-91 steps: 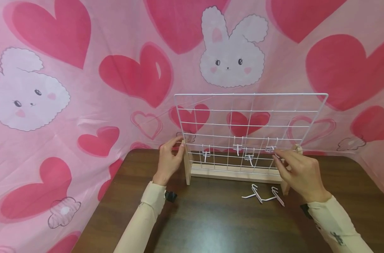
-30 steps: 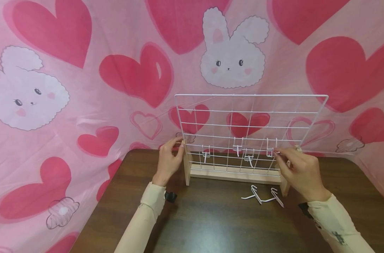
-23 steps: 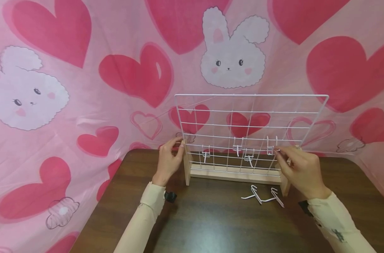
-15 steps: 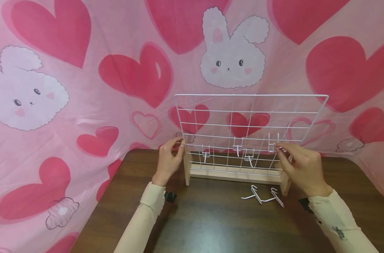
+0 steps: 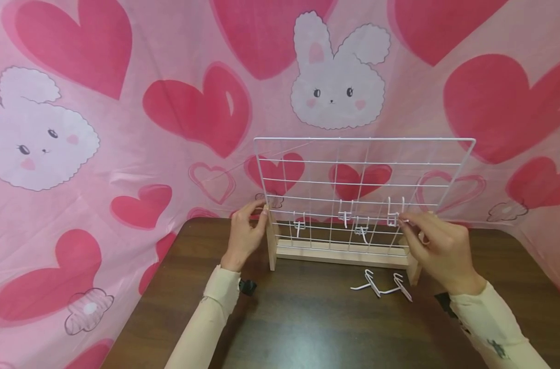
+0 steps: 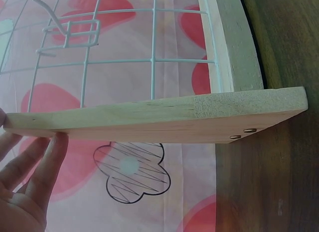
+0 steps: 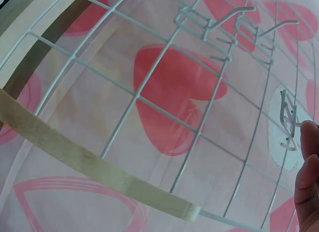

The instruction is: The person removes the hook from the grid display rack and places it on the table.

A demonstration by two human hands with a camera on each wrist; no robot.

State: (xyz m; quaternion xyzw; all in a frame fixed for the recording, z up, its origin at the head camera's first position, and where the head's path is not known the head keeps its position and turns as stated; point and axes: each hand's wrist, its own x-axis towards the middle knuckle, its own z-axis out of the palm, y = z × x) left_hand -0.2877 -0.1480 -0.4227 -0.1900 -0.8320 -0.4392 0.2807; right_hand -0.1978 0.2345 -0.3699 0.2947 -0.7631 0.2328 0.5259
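Note:
A white wire grid panel [image 5: 365, 183] stands upright in a light wooden stand [image 5: 342, 253]. My left hand [image 5: 246, 234] pinches the top of the stand's left side post [image 6: 144, 115], its fingertips against the wood in the left wrist view. Between the thumb and fingers of my right hand [image 5: 441, 251] is a white wire hook [image 5: 393, 219]. Its two prongs overlap a crossbar toward the grid's right side. Three more hooks hang on the grid: a left hook [image 5: 299, 225], a higher hook [image 5: 345, 216] and a lower hook [image 5: 361, 230]. Fingers partly hide the held hook's arm.
Two loose hooks, a left one [image 5: 372, 284] and a right one [image 5: 403, 288], lie on the dark wooden table [image 5: 303, 318] before the stand. Behind hangs a pink cloth [image 5: 271, 107] with hearts and rabbits. The stand's right side post [image 7: 99, 164] is near my right hand.
My right hand has shifted the held hook slightly about the same crossbar, up and right half a second ago, then back down and left. My left hand keeps its place on the post.

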